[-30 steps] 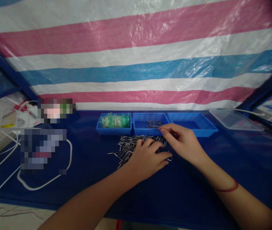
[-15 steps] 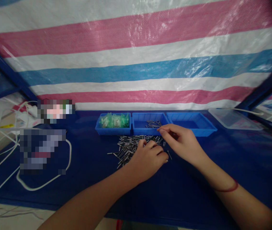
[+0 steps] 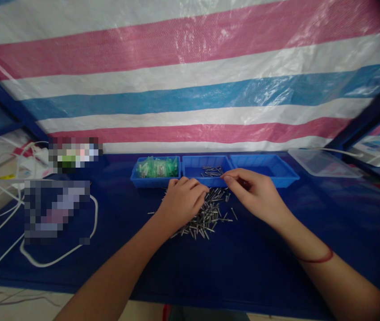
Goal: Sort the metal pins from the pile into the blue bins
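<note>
Metal pins (image 3: pixel 206 218) in the head view: spread in a heap on the blue table (image 3: pixel 243 272), partly beneath the left hand (image 3: pixel 181 203), fingers bent, grip unclear. Up and right of the heap, the right hand (image 3: pixel 253 194) pinches 2 fingertips together near the middle bin (image 3: pixel 206 182); anything between them, can't tell. More pins lie inside that bin.

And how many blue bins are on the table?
3, in a row: the left bin with green packets, the middle bin with metal pins, and the right bin, partly covered by the right hand. No others show.
</note>
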A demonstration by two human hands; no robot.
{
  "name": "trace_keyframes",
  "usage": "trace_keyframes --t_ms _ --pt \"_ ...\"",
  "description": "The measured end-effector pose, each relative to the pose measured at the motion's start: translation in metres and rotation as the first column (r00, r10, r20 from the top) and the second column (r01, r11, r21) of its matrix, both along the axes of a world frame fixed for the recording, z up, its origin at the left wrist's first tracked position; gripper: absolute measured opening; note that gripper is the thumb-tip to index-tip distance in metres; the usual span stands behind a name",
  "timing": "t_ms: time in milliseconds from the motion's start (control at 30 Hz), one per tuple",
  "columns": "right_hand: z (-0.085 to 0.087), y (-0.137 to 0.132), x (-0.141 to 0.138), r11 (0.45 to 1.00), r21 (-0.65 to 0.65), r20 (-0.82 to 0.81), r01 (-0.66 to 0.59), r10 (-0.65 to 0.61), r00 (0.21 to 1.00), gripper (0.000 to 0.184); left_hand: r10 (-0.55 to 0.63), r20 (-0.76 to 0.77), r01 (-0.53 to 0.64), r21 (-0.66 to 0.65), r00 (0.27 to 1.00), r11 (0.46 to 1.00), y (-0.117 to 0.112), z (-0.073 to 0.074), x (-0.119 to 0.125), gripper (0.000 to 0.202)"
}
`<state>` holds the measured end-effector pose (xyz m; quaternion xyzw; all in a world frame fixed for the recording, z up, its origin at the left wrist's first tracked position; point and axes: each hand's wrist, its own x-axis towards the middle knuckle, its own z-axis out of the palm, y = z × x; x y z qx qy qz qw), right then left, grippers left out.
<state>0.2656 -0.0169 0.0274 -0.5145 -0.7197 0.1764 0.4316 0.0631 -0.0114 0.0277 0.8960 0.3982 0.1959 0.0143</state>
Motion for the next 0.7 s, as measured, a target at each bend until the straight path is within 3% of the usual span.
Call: trace_keyframes --t_ms 100,233,333,500,700 --pt "0.0 0.0 0.0 1.0 0.003 0.0 -0.008 0.008 1.0 0.021 -0.008 0.012 0.009 -0.05 1.0 0.999 0.006 -0.001 -0.007 0.02" --pt "0.0 0.0 0.0 1.0 0.016 0.009 -0.016 0.016 1.0 0.021 -0.131 -0.004 0.13 -0.068 0.991 0.989 0.0 -0.004 -0.001 0.018" --pt "0.0 0.0 0.0 0.999 0.025 0.008 -0.022 0.022 1.0 0.021 -0.217 -0.044 0.216 -0.033 0.975 0.976 -0.009 -0.007 0.012 0.021" --pt "-0.001 0.0 -0.001 0.999 0.006 0.022 -0.05 0.05 0.998 0.019 -0.248 -0.181 0.265 0.077 0.952 0.961 -0.017 -0.02 0.035 0.027" --pt "-0.001 -0.001 -0.003 0.998 0.02 0.061 -0.054 0.053 0.997 0.018 -0.285 -0.259 0.321 0.111 0.923 0.941 -0.017 -0.026 0.041 0.023"
